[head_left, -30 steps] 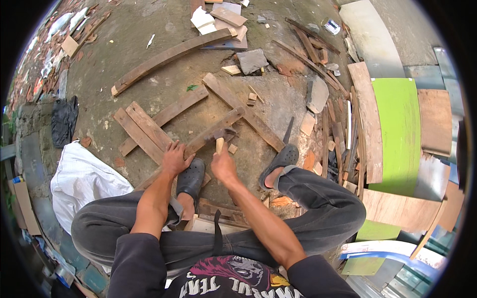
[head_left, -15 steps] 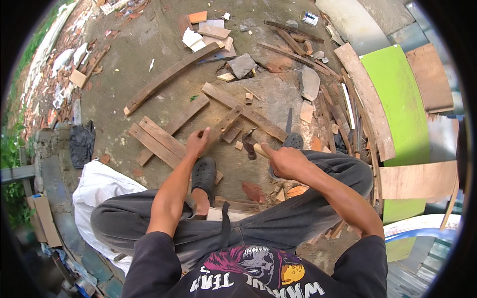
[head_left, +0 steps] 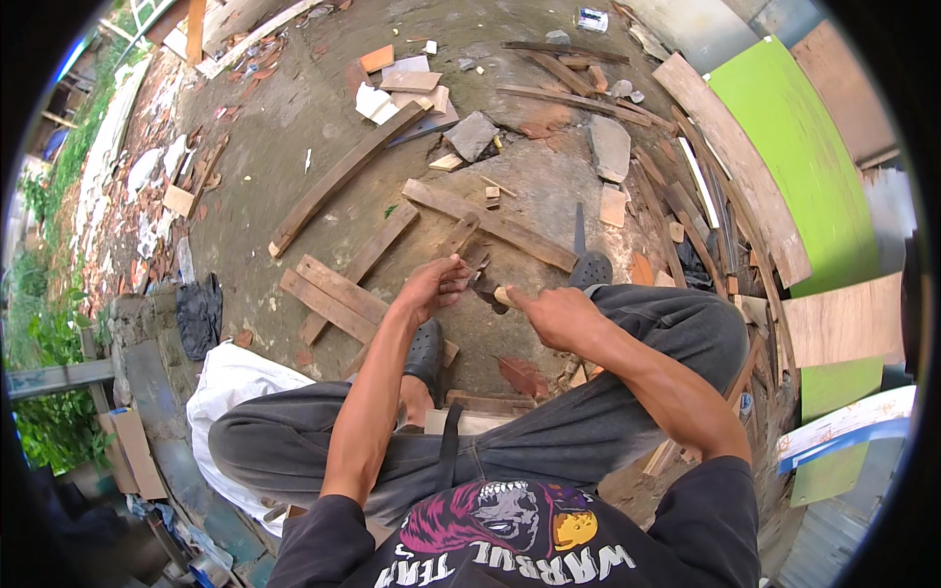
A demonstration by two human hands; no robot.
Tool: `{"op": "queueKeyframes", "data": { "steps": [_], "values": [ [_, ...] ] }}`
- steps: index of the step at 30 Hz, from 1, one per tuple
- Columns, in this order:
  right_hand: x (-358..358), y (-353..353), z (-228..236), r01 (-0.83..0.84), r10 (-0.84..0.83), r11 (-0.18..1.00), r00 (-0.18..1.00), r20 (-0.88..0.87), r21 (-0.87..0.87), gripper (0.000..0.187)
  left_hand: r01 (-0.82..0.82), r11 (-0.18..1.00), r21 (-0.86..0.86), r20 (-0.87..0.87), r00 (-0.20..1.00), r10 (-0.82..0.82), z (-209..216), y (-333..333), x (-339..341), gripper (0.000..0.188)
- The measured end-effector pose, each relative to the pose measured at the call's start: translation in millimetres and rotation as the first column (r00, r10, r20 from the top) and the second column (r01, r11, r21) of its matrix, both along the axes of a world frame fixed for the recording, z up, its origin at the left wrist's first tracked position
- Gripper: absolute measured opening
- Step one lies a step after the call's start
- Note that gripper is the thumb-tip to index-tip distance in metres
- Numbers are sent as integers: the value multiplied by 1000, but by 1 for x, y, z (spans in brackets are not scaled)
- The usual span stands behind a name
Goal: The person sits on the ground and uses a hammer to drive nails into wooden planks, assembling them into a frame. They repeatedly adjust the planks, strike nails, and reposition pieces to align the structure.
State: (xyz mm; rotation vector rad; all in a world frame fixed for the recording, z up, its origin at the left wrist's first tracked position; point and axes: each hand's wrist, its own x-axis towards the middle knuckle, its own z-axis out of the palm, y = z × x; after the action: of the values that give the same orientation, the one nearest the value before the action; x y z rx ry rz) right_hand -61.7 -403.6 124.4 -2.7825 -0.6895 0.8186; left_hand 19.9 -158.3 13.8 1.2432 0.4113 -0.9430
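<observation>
My right hand [head_left: 561, 318] is closed around the short wooden handle of a claw hammer [head_left: 490, 291], gripping it near its dark, rusty head. My left hand [head_left: 433, 288] is beside the hammer's head, its fingertips pinched together; whatever they may hold is too small to make out. Just beyond the two hands, a short piece of wood [head_left: 458, 235] meets a long board [head_left: 500, 225] lying at a slant. Left of my left hand, two planks [head_left: 333, 294] lie side by side across another plank [head_left: 368, 255].
A long wooden beam [head_left: 348, 176] lies farther off, near scrap wood [head_left: 410, 82] and a broken stone slab [head_left: 472, 135]. A saw blade [head_left: 579, 227] shows beside my right shoe. Wood strips and a green panel [head_left: 789, 147] line the right; a white sack [head_left: 230, 387] is at left.
My left hand has moved right, up to the hammer's head, and its fingers have closed into a pinch. The right hand still grips the hammer. The whole view has shifted slightly.
</observation>
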Motion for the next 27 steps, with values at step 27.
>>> {"op": "queueKeyframes", "data": {
  "steps": [27],
  "values": [
    [-54, -7, -48, -39, 21, 995, 983, -182, -95, 42, -22, 921, 389, 543, 813, -210, -37, -60, 105, 40]
  ]
}}
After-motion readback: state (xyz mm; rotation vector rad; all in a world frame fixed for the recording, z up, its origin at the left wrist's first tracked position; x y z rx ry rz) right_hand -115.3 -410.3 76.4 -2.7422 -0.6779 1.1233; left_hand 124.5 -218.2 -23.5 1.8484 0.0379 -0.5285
